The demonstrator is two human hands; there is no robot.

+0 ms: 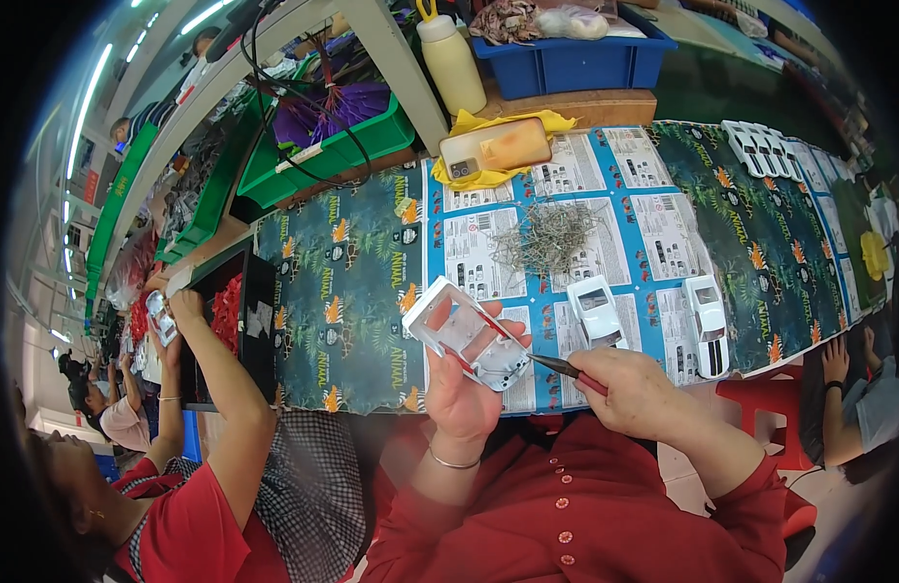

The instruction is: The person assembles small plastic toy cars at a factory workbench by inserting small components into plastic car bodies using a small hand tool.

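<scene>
Head view: the left hand (461,403) grips the white shell (490,368) between thumb and fingers; the right hand's (632,391) fingers wrap round the pliers (560,367), whose tips meet the shell's near end. The shell seems mid-work, its inside open. Beyond lie two cars (597,313), stage unclear, then metal pieces (546,238); farthest, a car row (763,151), perhaps done.

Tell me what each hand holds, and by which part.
The left hand holds a white car shell by its sides; the right hand holds a dark-tipped tool by its red handle.
</scene>
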